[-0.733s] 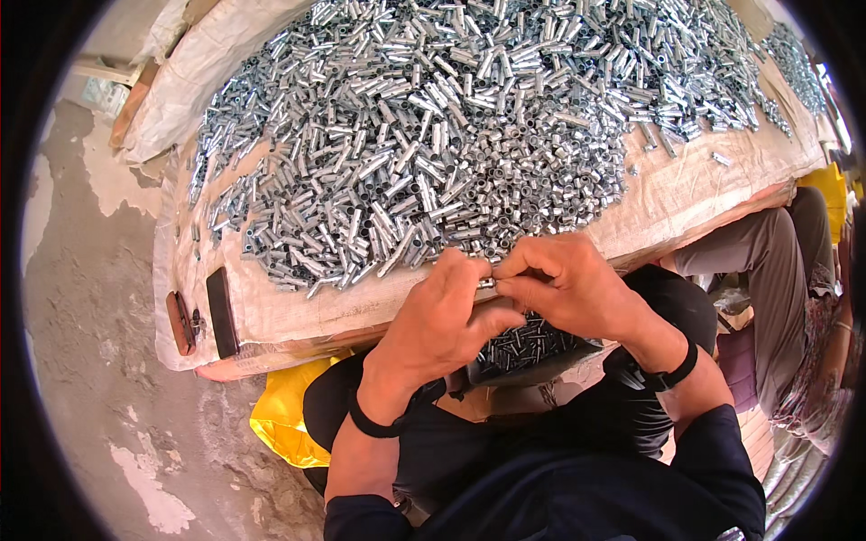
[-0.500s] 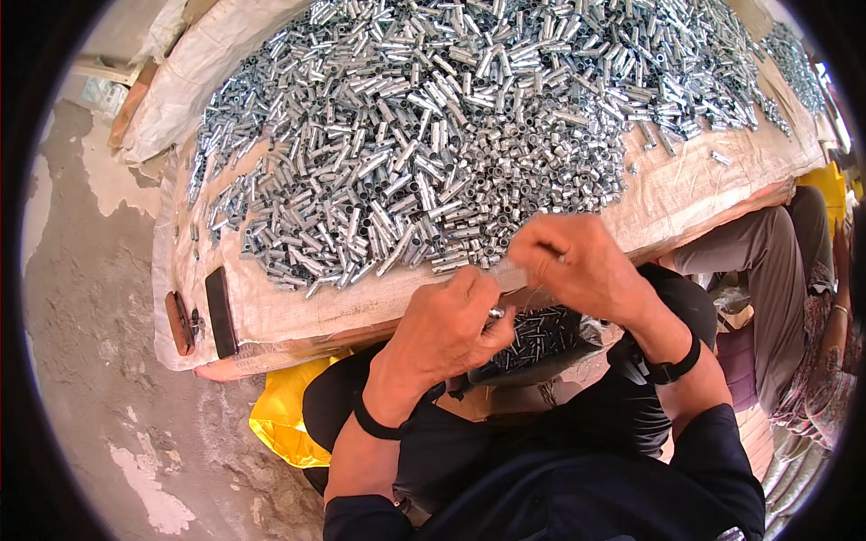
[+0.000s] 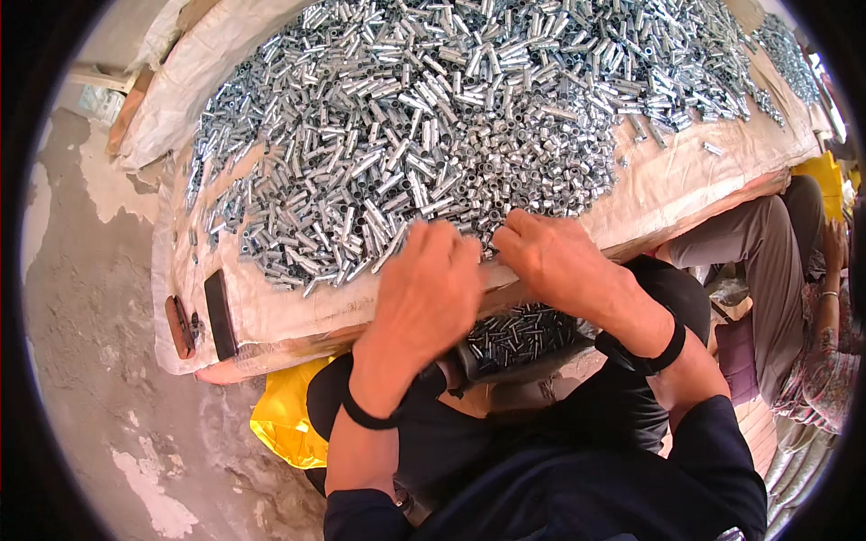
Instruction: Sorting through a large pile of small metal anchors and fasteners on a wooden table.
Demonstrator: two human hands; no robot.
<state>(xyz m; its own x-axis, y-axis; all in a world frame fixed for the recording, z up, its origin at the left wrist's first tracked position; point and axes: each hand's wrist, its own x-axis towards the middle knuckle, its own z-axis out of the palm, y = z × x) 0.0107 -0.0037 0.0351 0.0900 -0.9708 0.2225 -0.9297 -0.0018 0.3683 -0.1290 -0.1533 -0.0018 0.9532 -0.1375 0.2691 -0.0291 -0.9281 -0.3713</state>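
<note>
Item, far left: one bare concrete floor (image 3: pixel 81 379), patched and stained. Item: one bench (image 3: pixel 298 311) draped in a pale woven sheet, its near edge running from 8 o'clock toward 3 o'clock. Item, on the bench corner at 9 o'clock: one flat black slab (image 3: pixel 220 315), with one small brown object (image 3: pixel 179 326) just beside it; kind of either not clear. Item: one heap of short silver metal tubes (image 3: pixel 451 117), far too many to count, spread over the bench from 10 o'clock to 2 o'clock. Item: one yellow bag (image 3: pixel 284 419) below the bench edge at 7 o'clock. Item: left hand (image 3: pixel 428 288), back up, fingers curled down into the near fringe of the heap; whether they pinch a tube cannot be told. Item: one dark container of tubes (image 3: pixel 519 335) on the lap, just under the bench edge and between the two wrists, contents uncounted. Item: right hand (image 3: pixel 552 261), fingers likewise bent at the heap's edge at centre, grip hidden. One black band on each wrist, two in all. Item, at 3 o'clock: one other person's trouser leg (image 3: pixel 758 261). Judged step: gathering tubes at the heap's near edge; the next move would call for a sure grip and a short drop to the container.
</note>
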